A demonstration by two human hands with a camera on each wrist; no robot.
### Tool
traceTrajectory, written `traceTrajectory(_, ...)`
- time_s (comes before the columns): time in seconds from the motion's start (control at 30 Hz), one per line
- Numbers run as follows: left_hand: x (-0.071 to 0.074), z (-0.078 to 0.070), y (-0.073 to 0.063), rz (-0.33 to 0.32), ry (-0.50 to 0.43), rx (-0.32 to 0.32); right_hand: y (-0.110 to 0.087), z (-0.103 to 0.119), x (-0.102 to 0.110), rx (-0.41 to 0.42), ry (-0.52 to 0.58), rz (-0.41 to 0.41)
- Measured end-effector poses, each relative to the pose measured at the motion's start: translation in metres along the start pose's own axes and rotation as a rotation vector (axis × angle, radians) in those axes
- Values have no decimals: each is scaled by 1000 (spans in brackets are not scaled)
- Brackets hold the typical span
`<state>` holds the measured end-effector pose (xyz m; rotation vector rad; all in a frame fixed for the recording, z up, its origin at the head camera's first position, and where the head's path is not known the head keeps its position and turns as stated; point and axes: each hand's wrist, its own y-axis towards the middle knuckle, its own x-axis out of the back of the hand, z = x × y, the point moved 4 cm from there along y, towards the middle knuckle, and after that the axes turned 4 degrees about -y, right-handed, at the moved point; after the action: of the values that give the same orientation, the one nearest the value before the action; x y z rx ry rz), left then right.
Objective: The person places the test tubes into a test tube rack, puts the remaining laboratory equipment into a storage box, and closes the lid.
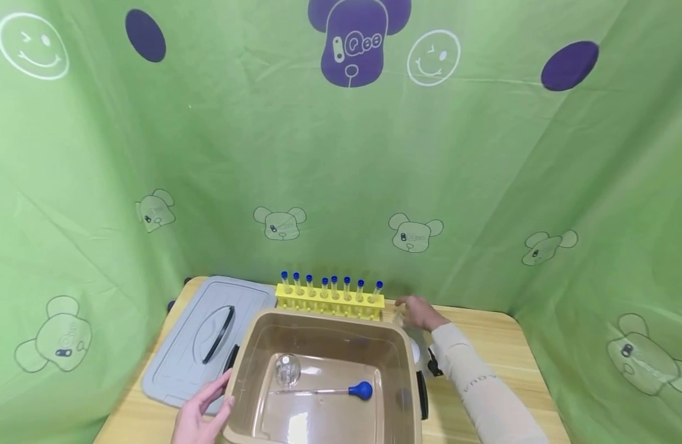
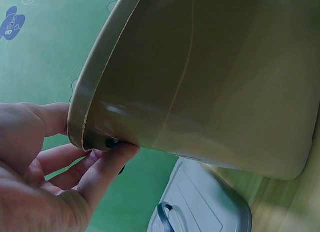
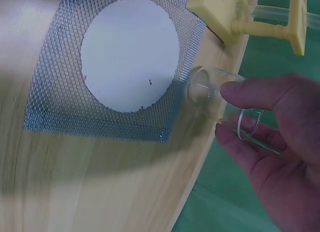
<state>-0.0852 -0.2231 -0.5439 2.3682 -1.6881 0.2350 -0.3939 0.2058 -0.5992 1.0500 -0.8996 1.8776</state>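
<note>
The left hand (image 1: 199, 414) grips the tan tub's (image 1: 246, 364) near-left rim, steadying it. The right hand (image 1: 417, 312) pinches what looks like a clear glass vessel (image 3: 207, 87) just right of the yellow test-tube rack (image 1: 330, 299), beside the wire gauze (image 3: 55, 112).

Left hand (image 2: 45, 157) grips the tan tub (image 2: 210, 77) at its rim — grey lid (image 2: 205, 202) lies below.

I am working at a makeshift lab bench: a yellow rack (image 1: 330, 299) of blue-capped test tubes is standing at mid-frame, a wire gauze mat (image 3: 115, 67) is lying on the wooden table (image 1: 485, 339), and green cartoon-printed cloth (image 1: 341, 154) is hanging all around.
</note>
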Motion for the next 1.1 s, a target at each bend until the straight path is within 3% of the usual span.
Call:
traceTrajectory(0.53, 0, 2, -2, 8, -35, -11, -47, 35, 66, 147, -152, -56)
traceTrajectory(0.8, 0, 2, -3, 13, -65, -6, -88, 88, 113, 244, -305, -152)
traceTrajectory(0.93, 0, 2, -4, 17, -60, 5, -112, 124, 134, 275, -339, -200)
traceTrajectory(1.1, 0, 1, -4, 10, -59, -6, -139, 175, 149, 388, -350, -237)
